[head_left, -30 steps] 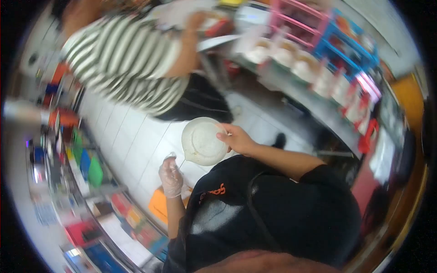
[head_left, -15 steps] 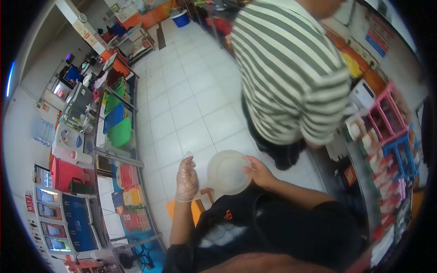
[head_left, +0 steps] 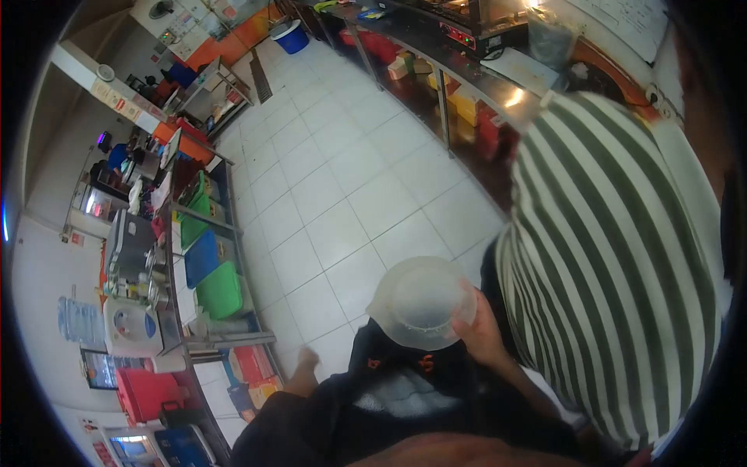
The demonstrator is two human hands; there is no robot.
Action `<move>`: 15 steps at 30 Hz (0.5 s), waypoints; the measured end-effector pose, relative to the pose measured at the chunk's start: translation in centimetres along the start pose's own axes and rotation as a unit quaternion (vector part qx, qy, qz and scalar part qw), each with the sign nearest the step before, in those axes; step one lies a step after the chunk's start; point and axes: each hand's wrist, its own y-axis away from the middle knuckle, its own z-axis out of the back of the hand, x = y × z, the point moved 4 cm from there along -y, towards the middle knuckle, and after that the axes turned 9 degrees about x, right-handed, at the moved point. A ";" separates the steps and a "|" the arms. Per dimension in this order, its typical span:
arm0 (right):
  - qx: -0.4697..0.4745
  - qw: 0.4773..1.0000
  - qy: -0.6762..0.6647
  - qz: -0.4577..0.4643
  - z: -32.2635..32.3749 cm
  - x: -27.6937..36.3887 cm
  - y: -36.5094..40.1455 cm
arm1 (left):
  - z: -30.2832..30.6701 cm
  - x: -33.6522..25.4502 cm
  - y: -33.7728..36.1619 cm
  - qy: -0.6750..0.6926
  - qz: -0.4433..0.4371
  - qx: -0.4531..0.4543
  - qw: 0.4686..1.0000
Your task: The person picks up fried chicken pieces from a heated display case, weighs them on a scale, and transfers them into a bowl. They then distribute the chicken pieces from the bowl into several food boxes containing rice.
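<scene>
A translucent whitish plastic bowl [head_left: 412, 296] with a lip pointing left is held in front of my dark, orange-marked apron. My right hand [head_left: 477, 331] grips its right side, the fingers at the rim and wall. Off to the left, beside the shelving, my left hand [head_left: 307, 362] is low and smeared, with its fingers not distinct.
A person in a green-and-white striped shirt [head_left: 607, 257] stands close on my right. Shelving on the left has green [head_left: 220, 290] and blue lids [head_left: 201, 259]. A metal counter [head_left: 467, 66] runs along the right, and a blue bucket [head_left: 291, 39] stands far down the tiled floor.
My view has moved along the aisle. The bowl stays in my right hand and appears tilted differently. My gloved left hand has dropped away from it. The striped-shirted person now appears farther right.
</scene>
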 end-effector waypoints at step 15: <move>-0.457 0.866 -0.152 0.135 13.8 -4.8 -28.7 | 48.6 -29.0 -34.7 0.150 -0.311 -0.273 0.898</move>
